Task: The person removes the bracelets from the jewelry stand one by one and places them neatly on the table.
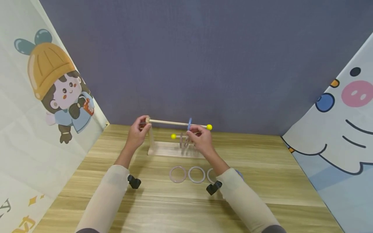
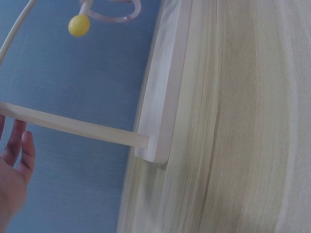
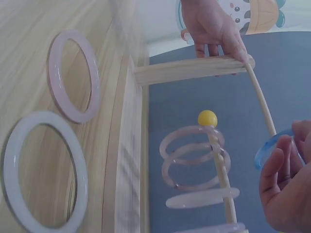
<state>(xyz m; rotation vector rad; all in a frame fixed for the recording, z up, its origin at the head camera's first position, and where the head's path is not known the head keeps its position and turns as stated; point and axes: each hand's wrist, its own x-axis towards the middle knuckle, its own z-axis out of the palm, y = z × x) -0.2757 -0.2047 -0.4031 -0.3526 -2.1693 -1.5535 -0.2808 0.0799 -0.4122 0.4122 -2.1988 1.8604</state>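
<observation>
A wooden stand (image 1: pixel 164 149) stands at the back of the table, with an upright post (image 2: pixel 82 127) at its left end. My left hand (image 1: pixel 136 133) grips the top of that post, thumb in front and fingers behind. From there a thin upper rod (image 1: pixel 167 122) runs right to a yellow ball (image 1: pixel 209 127). My right hand (image 1: pixel 201 139) pinches a blue ring (image 3: pixel 262 153), which is around the upper rod near the ball. Below, a shorter rod (image 3: pixel 221 170) with its own yellow ball (image 3: pixel 207 119) carries several pale rings (image 3: pixel 194 183).
On the table in front of the stand lie a pinkish ring (image 1: pixel 177 182), a white ring (image 1: pixel 196 182) and another pale ring (image 1: pixel 208 176), in a row. A blue ring (image 1: pixel 240 174) is partly hidden by the right sleeve. A dark wall panel (image 1: pixel 186 64) rises behind the stand.
</observation>
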